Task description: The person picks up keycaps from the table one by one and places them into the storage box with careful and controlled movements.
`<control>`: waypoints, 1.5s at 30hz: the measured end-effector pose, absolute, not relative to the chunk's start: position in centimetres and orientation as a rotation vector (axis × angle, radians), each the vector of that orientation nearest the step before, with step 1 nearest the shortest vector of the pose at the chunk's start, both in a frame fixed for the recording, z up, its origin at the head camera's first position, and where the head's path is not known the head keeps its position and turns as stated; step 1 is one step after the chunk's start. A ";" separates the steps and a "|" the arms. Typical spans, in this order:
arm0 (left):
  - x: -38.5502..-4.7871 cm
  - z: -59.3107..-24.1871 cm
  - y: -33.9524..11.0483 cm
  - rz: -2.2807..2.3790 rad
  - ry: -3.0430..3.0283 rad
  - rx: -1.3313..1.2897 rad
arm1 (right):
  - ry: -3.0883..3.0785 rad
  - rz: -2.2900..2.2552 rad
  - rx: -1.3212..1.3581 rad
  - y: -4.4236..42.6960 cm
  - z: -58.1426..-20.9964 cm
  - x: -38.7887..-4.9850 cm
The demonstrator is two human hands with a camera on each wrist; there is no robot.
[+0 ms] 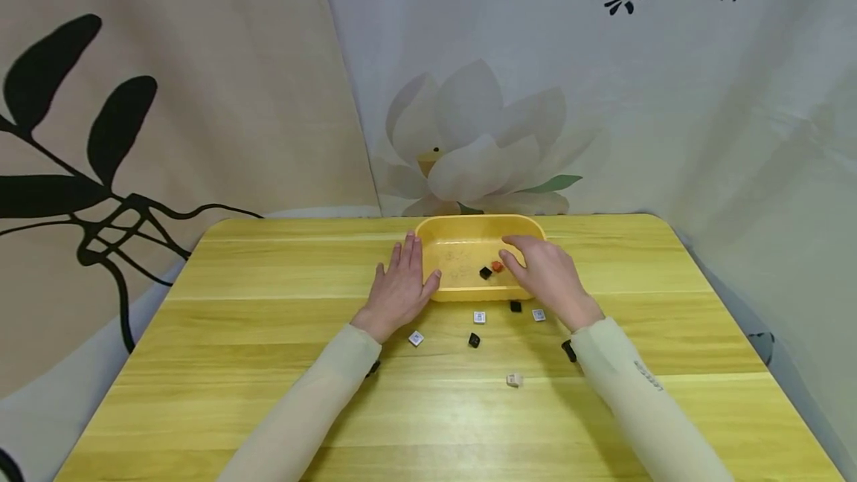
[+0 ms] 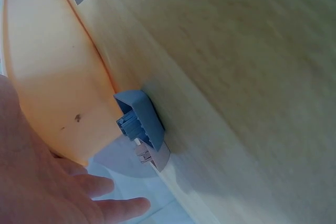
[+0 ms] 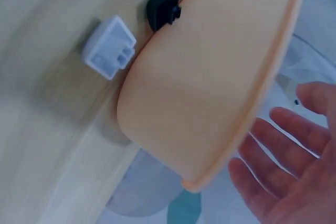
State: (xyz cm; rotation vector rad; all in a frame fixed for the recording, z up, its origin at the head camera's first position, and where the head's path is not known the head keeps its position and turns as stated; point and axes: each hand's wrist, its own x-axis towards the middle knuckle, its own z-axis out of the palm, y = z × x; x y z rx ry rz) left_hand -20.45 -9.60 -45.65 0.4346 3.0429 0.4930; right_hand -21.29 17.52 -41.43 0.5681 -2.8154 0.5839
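Note:
A yellow plastic tray stands at the back of the table. Inside it lie a black keycap and an orange keycap. My left hand lies along the tray's left edge, fingers extended and thumb spread over the rim. Over the tray's right side is my right hand, its thumb and index finger apart with nothing seen between them. In the right wrist view this hand has loosely bent, spread fingers beside the rim. A white keycap and a black keycap lie by the tray wall there.
Several black and white keycaps are scattered in front of the tray, among them a white one, a black one and a white one. Another black keycap sits beside the right sleeve. A printed curtain hangs behind the wooden table.

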 end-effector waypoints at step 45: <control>-20.5 -45.6 -9.7 0.536 3.035 0.429 | -2.835 0.342 1.230 19.5 -44.3 -9.1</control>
